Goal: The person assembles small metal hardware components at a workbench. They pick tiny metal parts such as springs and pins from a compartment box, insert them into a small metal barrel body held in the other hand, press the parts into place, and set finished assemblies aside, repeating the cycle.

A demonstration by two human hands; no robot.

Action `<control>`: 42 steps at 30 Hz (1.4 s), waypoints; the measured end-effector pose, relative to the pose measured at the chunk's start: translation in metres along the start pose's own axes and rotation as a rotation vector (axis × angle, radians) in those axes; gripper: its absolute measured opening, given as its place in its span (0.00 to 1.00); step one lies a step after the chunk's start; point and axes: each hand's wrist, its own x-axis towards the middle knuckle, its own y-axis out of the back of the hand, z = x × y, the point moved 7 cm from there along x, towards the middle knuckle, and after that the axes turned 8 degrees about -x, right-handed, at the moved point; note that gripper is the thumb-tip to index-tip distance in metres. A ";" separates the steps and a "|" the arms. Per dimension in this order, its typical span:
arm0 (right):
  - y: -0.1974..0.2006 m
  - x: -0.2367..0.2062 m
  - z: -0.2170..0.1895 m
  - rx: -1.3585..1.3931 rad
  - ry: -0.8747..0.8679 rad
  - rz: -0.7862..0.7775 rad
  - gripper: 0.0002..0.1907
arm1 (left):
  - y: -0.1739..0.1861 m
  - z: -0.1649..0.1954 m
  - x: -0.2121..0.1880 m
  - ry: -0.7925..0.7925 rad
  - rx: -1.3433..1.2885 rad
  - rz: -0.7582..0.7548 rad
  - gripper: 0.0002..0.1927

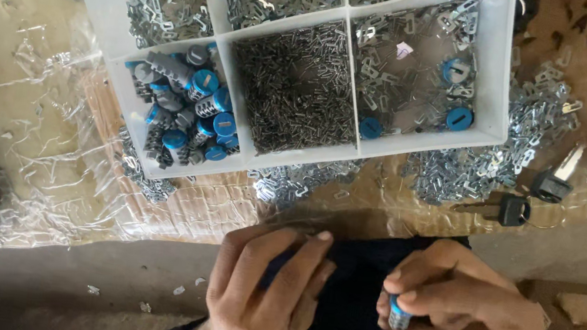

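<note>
My right hand clamped on a blue-capped cylinder, left hand loosely curled, empty, just below the tray's near edge.

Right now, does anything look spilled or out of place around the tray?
Yes. Small metal plates lie spilled on the table outside the white tray, along its near and right edges. Three blue-capped cylinders sit among plates, apart from the compartment holding the others.

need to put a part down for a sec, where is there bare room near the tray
Free: the plastic-covered strip left of the white tray, and the grey ledge between that plastic and the left hand. Crowded: loose metal clips spill under the tray's near edge and right side, with two black-headed keys beside them. The right hand holds a small blue-capped cylinder.
</note>
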 end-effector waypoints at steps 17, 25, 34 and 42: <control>-0.005 0.004 0.015 0.100 -0.053 -0.068 0.21 | 0.019 -0.014 -0.015 0.224 -0.022 0.176 0.15; 0.009 -0.001 0.024 -0.103 -0.073 -0.061 0.20 | -0.006 0.015 0.014 0.013 -0.485 0.103 0.15; -0.010 0.000 0.019 -0.193 -0.080 -0.122 0.15 | 0.015 0.002 -0.001 0.035 -0.557 -0.113 0.13; -0.054 0.017 0.036 0.151 -0.062 -0.230 0.20 | 0.054 -0.042 -0.037 0.306 -0.292 0.152 0.10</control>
